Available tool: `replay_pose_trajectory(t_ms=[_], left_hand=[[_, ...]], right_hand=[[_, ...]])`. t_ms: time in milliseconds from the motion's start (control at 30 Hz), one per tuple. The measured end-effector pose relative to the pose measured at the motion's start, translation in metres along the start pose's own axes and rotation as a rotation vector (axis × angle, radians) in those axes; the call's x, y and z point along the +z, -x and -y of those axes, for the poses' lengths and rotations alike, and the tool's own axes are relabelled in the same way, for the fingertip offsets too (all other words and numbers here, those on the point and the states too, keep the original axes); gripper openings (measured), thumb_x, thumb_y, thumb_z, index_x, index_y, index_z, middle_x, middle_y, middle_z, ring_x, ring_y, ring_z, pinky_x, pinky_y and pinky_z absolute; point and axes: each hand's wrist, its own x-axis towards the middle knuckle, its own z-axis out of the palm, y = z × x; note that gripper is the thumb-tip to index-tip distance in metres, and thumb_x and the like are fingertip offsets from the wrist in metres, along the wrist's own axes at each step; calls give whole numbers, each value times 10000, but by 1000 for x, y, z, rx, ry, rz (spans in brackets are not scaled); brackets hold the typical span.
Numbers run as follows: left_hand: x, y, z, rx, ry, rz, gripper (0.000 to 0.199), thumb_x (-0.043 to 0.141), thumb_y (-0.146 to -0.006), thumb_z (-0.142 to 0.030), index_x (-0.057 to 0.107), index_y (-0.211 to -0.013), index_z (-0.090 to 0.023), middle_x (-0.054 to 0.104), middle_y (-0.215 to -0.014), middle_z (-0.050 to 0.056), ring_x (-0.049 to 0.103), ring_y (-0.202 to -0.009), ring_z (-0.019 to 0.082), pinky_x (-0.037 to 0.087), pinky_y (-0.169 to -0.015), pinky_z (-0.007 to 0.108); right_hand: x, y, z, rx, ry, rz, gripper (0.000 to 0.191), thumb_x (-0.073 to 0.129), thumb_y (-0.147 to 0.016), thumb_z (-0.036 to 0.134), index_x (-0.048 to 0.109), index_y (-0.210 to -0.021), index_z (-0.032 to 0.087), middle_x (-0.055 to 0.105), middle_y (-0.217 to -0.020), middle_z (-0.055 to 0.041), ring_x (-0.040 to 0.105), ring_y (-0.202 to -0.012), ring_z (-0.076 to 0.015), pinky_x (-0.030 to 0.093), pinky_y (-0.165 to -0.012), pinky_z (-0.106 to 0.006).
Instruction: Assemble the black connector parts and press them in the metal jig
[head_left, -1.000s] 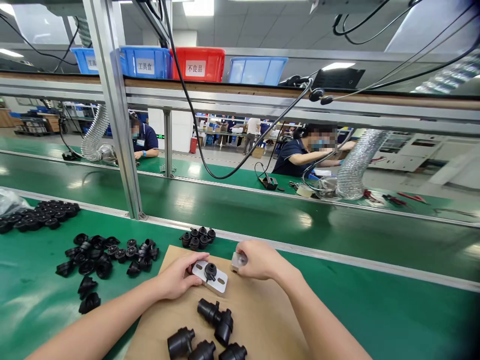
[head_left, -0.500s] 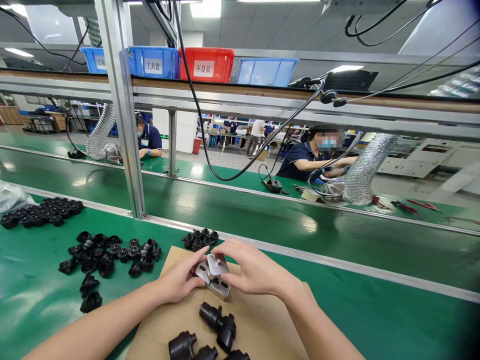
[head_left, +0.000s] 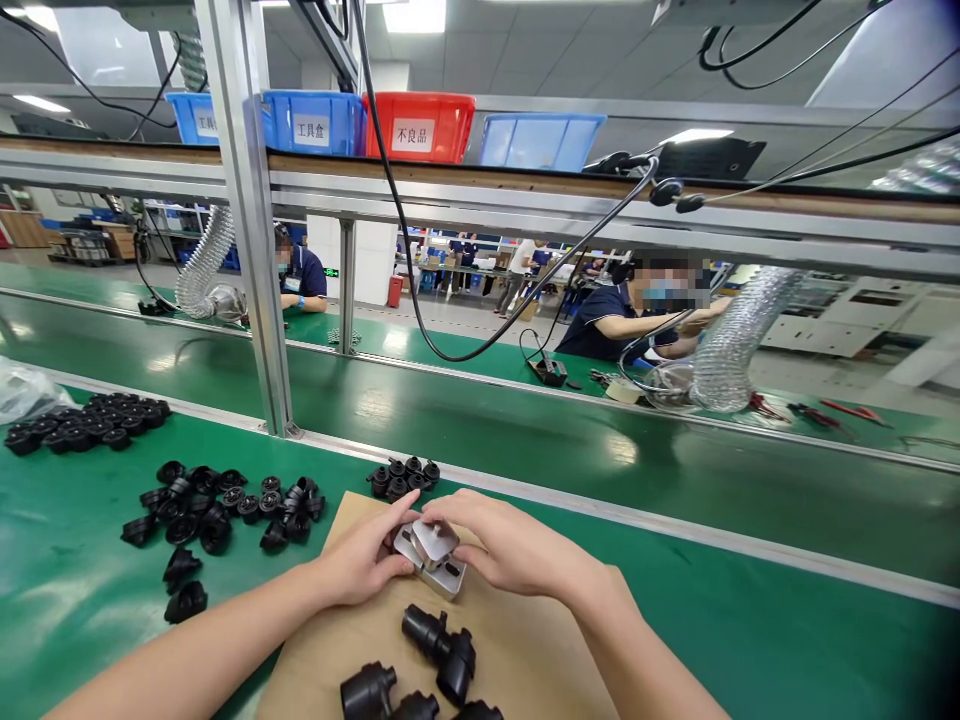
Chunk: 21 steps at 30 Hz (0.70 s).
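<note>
A silver metal block [head_left: 448, 584] with dark slots sits on a sheet of brown cardboard [head_left: 525, 640]. My left hand [head_left: 364, 558] grips its left side between thumb and fingers. Over the block lies a smaller silver metal plate [head_left: 433, 541], turned at an angle to it. The fingers and thumb of my right hand [head_left: 499, 543] are closed on the plate from the right. Whether the plate rests fully on the block is hard to see. Just in front, black pipe fittings [head_left: 442, 645] lie on the cardboard.
Black caps [head_left: 214, 525] are scattered on the green bench at left, with rows of black round parts [head_left: 90, 425] farther off. Small black parts [head_left: 397, 482] stand behind my hands. A metal post [head_left: 247, 230] rises at left. Co-workers [head_left: 615, 320] sit across the bench.
The metal plate has turned and come down closer over the block, my right hand moving with it. My left hand keeps its hold on the block. The view has shifted slightly.
</note>
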Motion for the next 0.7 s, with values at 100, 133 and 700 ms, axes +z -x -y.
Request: replay_pose_trajectory(t_ms=[100,133,700], left_hand=[[0,0,1,6,-19,-11,985,700,-906,-130,169,-1702,-366,588,-1572,95,686,-1090,248,557,-985,407],[0,0,2,11,-19,-16,995,701,-906,-133,155,-1704,-365,594,-1565,94,682,-1096,248,550,-997,411],[-3,1,-3,5,50,-45,1078,695,-903,-136,20,-1714,-358,634,-1474,106,645,-1183,292,505,-1034,434]], right_hand=[[3,-2,1,10,20,5,547,647,-894,68,644,-1378,323,730,-1262,-39,638,-1187,-279,497,-948,-378],[4,-2,2,35,42,-4,530,693,-894,124,642,-1385,316,734,-1239,-50,647,-1165,-292,500,-934,-386],[14,-20,5,59,216,-69,774,837,-743,475,557,-1434,268,743,-1135,-92,686,-997,-345,497,-792,-379]])
